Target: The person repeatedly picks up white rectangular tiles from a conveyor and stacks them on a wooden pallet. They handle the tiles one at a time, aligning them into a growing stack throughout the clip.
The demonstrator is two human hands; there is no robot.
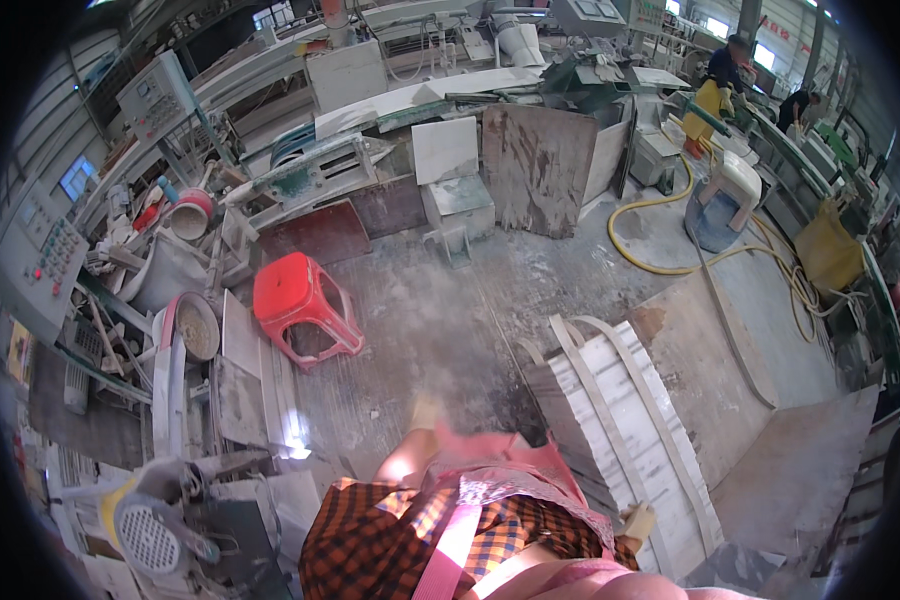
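My left hand, in what looks like a tan glove, reaches forward over the dusty floor. Motion blurs its fingers, and I cannot make out anything in it. At lower right, my right hand, also tan-gloved, is at the near part of a stack of white, grey-veined stone slabs. Two pale flat straps run lengthwise over the stack. The right hand overlaps one strap in the picture; whether it grips it, I cannot tell. My pink apron and checked clothing fill the lower middle.
A red plastic stool stands ahead on the left. Boards and slabs lean against machinery at the back. A yellow hose curls by a blue-tinted container. Far right, a person in a yellow apron stands by machinery. Left are control panels.
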